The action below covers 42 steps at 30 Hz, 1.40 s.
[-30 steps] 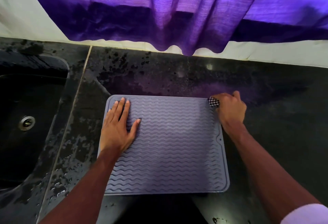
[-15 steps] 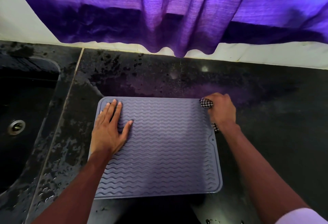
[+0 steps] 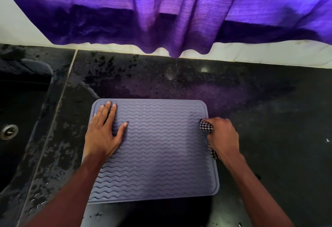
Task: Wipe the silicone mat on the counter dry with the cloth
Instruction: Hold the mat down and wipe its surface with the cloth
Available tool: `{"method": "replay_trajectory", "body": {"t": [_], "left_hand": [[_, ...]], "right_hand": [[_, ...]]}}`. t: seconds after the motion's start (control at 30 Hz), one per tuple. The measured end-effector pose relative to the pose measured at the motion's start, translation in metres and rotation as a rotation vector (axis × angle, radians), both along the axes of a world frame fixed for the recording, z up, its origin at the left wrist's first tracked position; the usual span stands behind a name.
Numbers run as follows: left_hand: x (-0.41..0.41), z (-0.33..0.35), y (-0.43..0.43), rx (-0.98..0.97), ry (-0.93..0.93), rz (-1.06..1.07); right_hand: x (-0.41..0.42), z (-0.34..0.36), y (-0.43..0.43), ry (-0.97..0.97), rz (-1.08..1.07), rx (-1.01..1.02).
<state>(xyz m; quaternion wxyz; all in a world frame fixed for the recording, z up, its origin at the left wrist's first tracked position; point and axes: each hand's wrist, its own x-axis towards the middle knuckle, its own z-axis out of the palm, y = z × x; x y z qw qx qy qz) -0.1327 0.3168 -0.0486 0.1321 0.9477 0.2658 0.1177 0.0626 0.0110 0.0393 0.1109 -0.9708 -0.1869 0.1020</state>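
Note:
A grey-lilac silicone mat (image 3: 158, 151) with wavy ridges lies flat on the black counter. My left hand (image 3: 103, 133) rests palm down on the mat's far left part, fingers spread. My right hand (image 3: 223, 137) is closed on a black-and-white checked cloth (image 3: 206, 127), bunched up at the mat's right edge. Most of the cloth is hidden under the hand; a strip shows below the wrist.
A dark sink (image 3: 19, 119) with a metal drain (image 3: 8, 131) lies to the left. The black counter (image 3: 269, 119) has wet patches around the mat. A purple curtain (image 3: 161, 11) hangs over the white wall ledge behind.
My right hand has slid the cloth down the mat's right edge, from the far right corner toward me. The left hand has stayed pressed on the mat.

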Motion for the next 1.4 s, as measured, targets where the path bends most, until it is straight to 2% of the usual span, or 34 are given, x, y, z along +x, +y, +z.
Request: {"method": "replay_trajectory", "body": {"t": [0.23, 0.4, 0.43, 0.53, 0.67, 0.9, 1.23, 1.4], "left_hand": [[0.0, 0.002, 0.0, 0.003, 0.011, -0.001], [0.0, 0.003, -0.001, -0.001, 0.01, 0.007], [0.0, 0.003, -0.001, 0.001, 0.011, 0.008], [0.0, 0.003, -0.001, 0.008, 0.017, 0.001], [-0.001, 0.001, 0.0, 0.019, 0.027, -0.008], [0.001, 0.0, 0.0, 0.039, 0.008, -0.012], [0.002, 0.003, 0.001, 0.046, 0.007, -0.021], [0.003, 0.003, -0.002, 0.017, -0.087, -0.034]], "right_hand": [[-0.029, 0.0, -0.026, 0.058, 0.031, -0.002], [-0.015, 0.004, -0.033, 0.296, 0.082, -0.021], [-0.008, 0.007, -0.031, 0.286, 0.044, 0.02], [0.009, 0.013, -0.018, 0.099, -0.021, 0.1], [-0.003, 0.011, -0.005, 0.032, 0.055, 0.023], [-0.055, -0.002, -0.041, -0.011, 0.185, -0.105], [-0.115, -0.001, -0.079, 0.125, 0.086, -0.099], [-0.134, -0.006, -0.102, 0.21, 0.109, -0.081]]}}
